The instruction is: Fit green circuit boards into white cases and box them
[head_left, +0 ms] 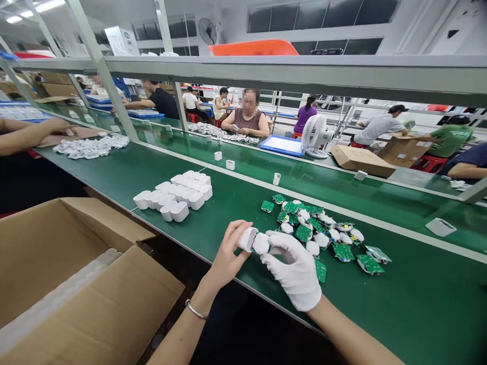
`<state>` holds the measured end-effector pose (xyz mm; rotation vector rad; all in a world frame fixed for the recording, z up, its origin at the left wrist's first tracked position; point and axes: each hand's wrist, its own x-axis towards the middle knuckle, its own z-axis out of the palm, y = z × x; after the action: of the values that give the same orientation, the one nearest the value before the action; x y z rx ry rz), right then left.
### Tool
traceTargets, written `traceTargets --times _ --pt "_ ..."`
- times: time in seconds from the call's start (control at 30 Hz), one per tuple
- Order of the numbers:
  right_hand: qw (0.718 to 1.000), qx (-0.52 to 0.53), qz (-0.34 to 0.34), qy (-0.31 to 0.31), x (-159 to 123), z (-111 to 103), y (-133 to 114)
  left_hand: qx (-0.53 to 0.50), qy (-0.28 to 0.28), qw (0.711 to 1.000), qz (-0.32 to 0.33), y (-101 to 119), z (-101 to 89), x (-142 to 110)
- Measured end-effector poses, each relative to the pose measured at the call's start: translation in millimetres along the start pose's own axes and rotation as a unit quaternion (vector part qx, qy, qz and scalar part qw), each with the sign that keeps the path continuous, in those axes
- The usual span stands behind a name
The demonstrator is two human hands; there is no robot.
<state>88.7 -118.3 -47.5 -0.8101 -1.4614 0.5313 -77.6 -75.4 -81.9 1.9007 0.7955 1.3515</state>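
Note:
My bare left hand (227, 256) grips a small white plastic shell (247, 238) at the near edge of the green bench (213, 223). My right hand (294, 271), in a white glove, pinches a green circuit board with a white cap (262, 244) and holds it against the shell's open end. Just to the right lies a pile of several green circuit boards with white caps (323, 233). A cluster of several empty white shells (177, 196) stands to the left of my hands.
An open cardboard box (87, 284) sits at my lower left. Single white shells (276, 178) stand on the conveyor belt beyond. Another person's arm (26, 134) rests by a pile of white parts (91, 147). Workers, a white fan (315, 134) and a blue tray (283, 145) are opposite.

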Motion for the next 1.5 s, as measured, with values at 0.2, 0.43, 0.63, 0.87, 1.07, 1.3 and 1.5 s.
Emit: traceTargets --times 0.2,0.43,0.63,0.87,1.07,1.3,1.5 --pt "0.991 -0.094 -0.096 -0.021 -1.5 0.7 -2.2 -0.01 0.027 0.999 0.022 -2.2 2.0 2.1" --pt "0.978 -0.151 -0.143 -0.035 -3.8 -1.0 -3.4 -0.018 0.035 0.999 0.02 -2.1 2.0 2.2" --pt "0.968 -0.191 -0.16 -0.04 -4.4 0.4 2.8 -0.007 0.027 0.999 0.031 -0.2 2.2 2.4" --pt "0.96 -0.25 -0.099 -0.081 -4.1 1.1 -2.1 -0.001 0.043 0.999 -0.002 0.8 2.2 2.1" --pt "0.9 -0.318 -0.153 -0.256 1.3 -3.6 -9.9 -0.033 0.04 0.998 -0.033 -0.2 2.4 2.2" --pt "0.951 -0.251 -0.142 -0.113 -6.4 2.5 5.5 -0.062 0.026 0.997 -0.029 1.4 3.1 2.9" --pt "0.936 -0.281 -0.138 -0.16 -3.6 16.5 4.6 0.016 -0.006 0.996 -0.084 8.3 13.7 0.2"
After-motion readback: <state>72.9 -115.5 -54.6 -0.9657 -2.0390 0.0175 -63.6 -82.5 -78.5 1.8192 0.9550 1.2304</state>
